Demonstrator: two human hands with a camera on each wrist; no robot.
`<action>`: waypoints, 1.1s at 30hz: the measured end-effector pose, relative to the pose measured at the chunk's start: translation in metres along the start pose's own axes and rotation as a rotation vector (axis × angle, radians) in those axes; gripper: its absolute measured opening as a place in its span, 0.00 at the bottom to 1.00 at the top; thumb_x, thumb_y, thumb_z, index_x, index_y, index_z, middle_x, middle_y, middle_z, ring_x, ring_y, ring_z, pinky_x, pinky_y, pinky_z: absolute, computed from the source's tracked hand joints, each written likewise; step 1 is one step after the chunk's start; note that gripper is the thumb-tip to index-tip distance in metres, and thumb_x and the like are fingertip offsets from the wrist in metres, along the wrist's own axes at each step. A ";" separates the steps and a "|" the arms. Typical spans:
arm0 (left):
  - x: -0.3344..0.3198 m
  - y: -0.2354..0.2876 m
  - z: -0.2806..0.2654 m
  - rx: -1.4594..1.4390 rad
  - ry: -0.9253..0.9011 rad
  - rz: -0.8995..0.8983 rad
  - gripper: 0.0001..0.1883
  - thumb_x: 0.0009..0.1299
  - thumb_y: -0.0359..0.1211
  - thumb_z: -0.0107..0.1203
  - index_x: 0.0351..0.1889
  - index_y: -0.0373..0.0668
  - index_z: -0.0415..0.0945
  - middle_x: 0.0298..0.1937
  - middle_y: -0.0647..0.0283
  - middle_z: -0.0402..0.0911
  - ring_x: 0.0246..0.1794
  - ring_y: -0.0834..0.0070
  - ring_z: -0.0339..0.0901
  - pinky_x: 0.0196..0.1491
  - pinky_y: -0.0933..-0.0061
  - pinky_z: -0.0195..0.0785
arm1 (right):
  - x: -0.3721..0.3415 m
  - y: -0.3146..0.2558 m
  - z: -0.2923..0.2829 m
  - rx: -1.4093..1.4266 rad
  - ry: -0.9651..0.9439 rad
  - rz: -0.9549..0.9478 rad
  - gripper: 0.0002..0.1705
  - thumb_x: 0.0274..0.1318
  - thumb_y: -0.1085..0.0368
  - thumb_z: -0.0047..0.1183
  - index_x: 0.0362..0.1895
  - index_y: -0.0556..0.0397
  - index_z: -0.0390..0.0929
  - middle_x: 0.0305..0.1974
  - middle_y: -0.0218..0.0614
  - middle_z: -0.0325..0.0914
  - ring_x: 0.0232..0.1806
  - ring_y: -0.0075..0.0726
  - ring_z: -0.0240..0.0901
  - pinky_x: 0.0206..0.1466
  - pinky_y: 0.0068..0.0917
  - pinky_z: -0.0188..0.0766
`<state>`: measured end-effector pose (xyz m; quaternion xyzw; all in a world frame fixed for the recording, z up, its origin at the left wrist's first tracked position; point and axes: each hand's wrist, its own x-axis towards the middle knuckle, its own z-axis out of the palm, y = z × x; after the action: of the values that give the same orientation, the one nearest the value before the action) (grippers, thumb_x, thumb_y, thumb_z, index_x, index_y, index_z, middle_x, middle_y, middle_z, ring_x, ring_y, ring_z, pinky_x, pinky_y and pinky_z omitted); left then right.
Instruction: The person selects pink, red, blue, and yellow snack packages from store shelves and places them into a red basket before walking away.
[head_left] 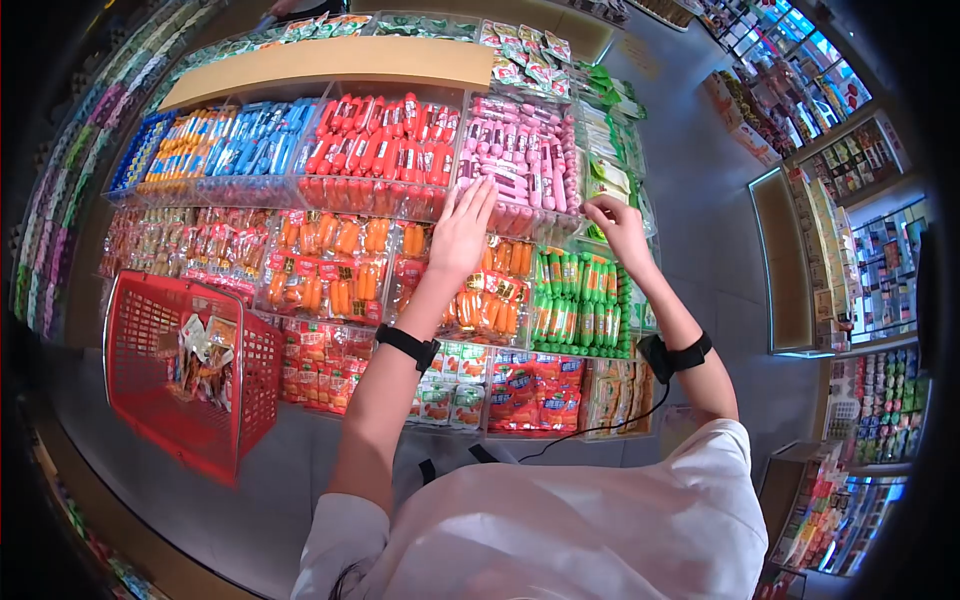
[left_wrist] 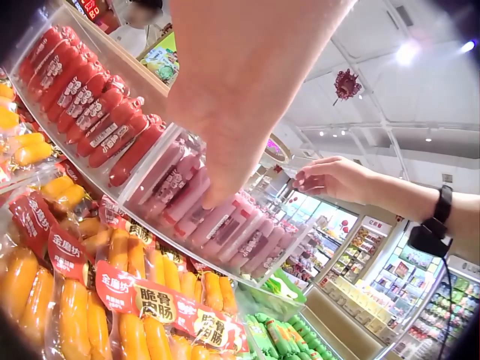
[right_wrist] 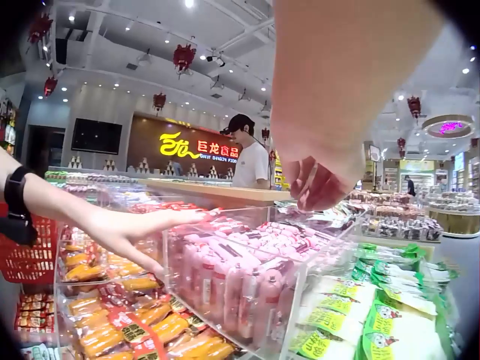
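Observation:
A clear bin of pink-wrapped sausages (head_left: 515, 150) lies beneath both hands. My left hand (head_left: 463, 228) rests with straight fingers at the bin's left front edge, beside the red sausages (head_left: 380, 140); the right wrist view shows that hand (right_wrist: 127, 231) with its thumb apart, by the bin wall. My right hand (head_left: 620, 232) is raised at the bin's right front corner, fingers bent, above the green-wrapped sausages (head_left: 590, 300). In the left wrist view the right hand (left_wrist: 337, 180) hangs in the air with bent fingers. Whether it pinches anything is too small to tell.
A red basket (head_left: 255, 375) holding some packets stands at the left. Orange sausage packs (head_left: 325, 265) fill the row in front of the bins, with blue-wrapped ones (head_left: 260, 140) at the back left. A person in a black cap (right_wrist: 244, 154) stands behind the display. Shelves (head_left: 800, 240) line the right.

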<state>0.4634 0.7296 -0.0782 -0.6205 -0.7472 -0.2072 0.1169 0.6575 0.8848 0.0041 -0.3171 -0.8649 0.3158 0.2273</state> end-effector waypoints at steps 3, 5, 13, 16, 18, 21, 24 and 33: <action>-0.003 -0.004 -0.006 -0.072 -0.005 0.032 0.38 0.54 0.30 0.55 0.64 0.43 0.50 0.67 0.60 0.50 0.68 0.68 0.46 0.68 0.61 0.37 | -0.077 -0.026 0.004 -0.032 -0.135 -0.056 0.08 0.51 0.67 0.51 0.32 0.61 0.75 0.29 0.41 0.75 0.31 0.37 0.73 0.37 0.28 0.68; -0.016 0.001 -0.028 -0.066 0.009 0.016 0.38 0.55 0.30 0.54 0.64 0.45 0.50 0.66 0.59 0.51 0.68 0.67 0.47 0.68 0.61 0.37 | -0.109 -0.017 0.008 -0.106 -0.288 -0.247 0.07 0.51 0.68 0.51 0.32 0.60 0.75 0.31 0.42 0.75 0.34 0.43 0.72 0.38 0.31 0.68; -0.206 0.007 -0.112 -0.373 0.025 -0.301 0.21 0.60 0.29 0.51 0.53 0.40 0.65 0.58 0.57 0.63 0.58 0.59 0.60 0.57 0.61 0.56 | -0.191 -0.008 0.052 0.137 -0.335 0.108 0.10 0.53 0.65 0.50 0.33 0.60 0.76 0.30 0.42 0.76 0.31 0.39 0.74 0.35 0.27 0.68; -0.298 -0.005 -0.128 -0.327 0.010 -0.423 0.17 0.60 0.28 0.50 0.49 0.38 0.67 0.54 0.55 0.65 0.54 0.55 0.62 0.55 0.61 0.57 | -0.218 -0.015 0.076 0.087 -0.358 0.005 0.10 0.54 0.65 0.49 0.33 0.61 0.76 0.29 0.41 0.77 0.32 0.34 0.75 0.36 0.25 0.69; -0.342 -0.011 -0.143 -0.302 -0.003 -0.470 0.15 0.61 0.27 0.49 0.47 0.37 0.68 0.53 0.54 0.66 0.53 0.55 0.63 0.54 0.61 0.58 | -0.234 -0.028 0.090 0.112 -0.377 0.025 0.09 0.52 0.66 0.50 0.33 0.61 0.76 0.30 0.42 0.77 0.32 0.36 0.75 0.36 0.26 0.69; -0.381 -0.026 -0.171 -0.253 0.022 -0.492 0.13 0.61 0.26 0.48 0.45 0.37 0.69 0.52 0.54 0.66 0.53 0.55 0.63 0.54 0.61 0.58 | -0.249 -0.052 0.103 0.103 -0.390 0.004 0.10 0.51 0.66 0.51 0.33 0.61 0.76 0.31 0.43 0.78 0.32 0.36 0.75 0.35 0.27 0.69; -0.395 -0.045 -0.203 -0.224 0.044 -0.540 0.13 0.61 0.24 0.47 0.45 0.37 0.69 0.52 0.55 0.67 0.53 0.57 0.64 0.54 0.62 0.58 | -0.253 -0.080 0.118 0.105 -0.352 0.082 0.10 0.52 0.66 0.49 0.34 0.61 0.76 0.28 0.43 0.77 0.30 0.37 0.75 0.33 0.27 0.69; -0.421 -0.079 -0.250 -0.347 0.119 -0.370 0.12 0.59 0.22 0.50 0.42 0.37 0.71 0.48 0.57 0.69 0.48 0.59 0.67 0.49 0.64 0.62 | -0.215 -0.196 0.211 0.018 -0.376 -0.093 0.12 0.53 0.62 0.48 0.33 0.60 0.76 0.27 0.42 0.77 0.27 0.39 0.75 0.33 0.30 0.71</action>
<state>0.4510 0.2342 -0.0512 -0.4708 -0.7931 -0.3862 0.0127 0.6027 0.5339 -0.0493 -0.2101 -0.9030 0.3663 0.0788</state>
